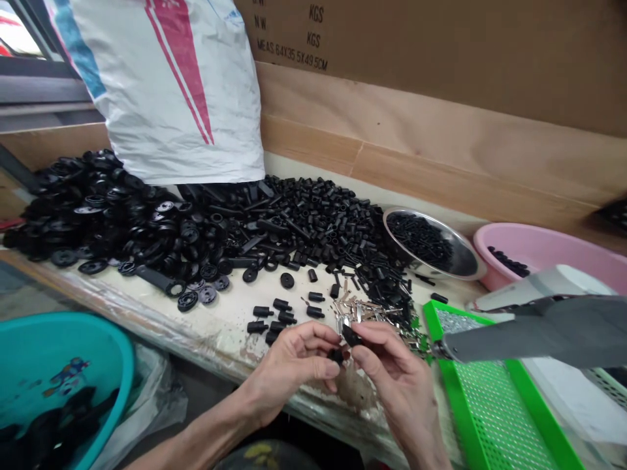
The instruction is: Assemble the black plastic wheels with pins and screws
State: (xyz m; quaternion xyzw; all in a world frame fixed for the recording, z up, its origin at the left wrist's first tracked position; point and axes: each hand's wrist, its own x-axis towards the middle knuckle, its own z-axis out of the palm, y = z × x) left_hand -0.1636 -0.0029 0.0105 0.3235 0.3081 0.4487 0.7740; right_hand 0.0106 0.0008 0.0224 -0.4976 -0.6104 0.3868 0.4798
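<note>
At the far left, a teal plastic basin (63, 352) sits below the bench with black pieces inside. On the worn workbench (220, 343) lies a wide heap of black plastic wheels (112, 228), with a white woven sack (166, 91) slumped behind it. Next comes a loose spread of black plastic tubes (323, 215), and nearer the edge a few stubby black plugs (269, 320).

The left hand (294, 369) is curled almost closed, pinching a small black plastic part (336, 356) at its fingertips. The right hand (399, 385) is half curled, and its thumb and forefinger pinch a short black sleeve (353, 336). The two pieces sit just beside each other above the bench edge, and the fingers partly hide them. Both look light, stiff and a little slick, and small enough to slip, so the barrel seems the best place to take hold, squarely between the fingertips.

Just beyond lies a scatter of thin silver metal pins (372, 312). Further right are a steel bowl (426, 219) of black pieces and a pink basin (519, 238). A green perforated tray (539, 408) sits lower down, with a grey tool (553, 333) of uncertain kind reaching over it.
</note>
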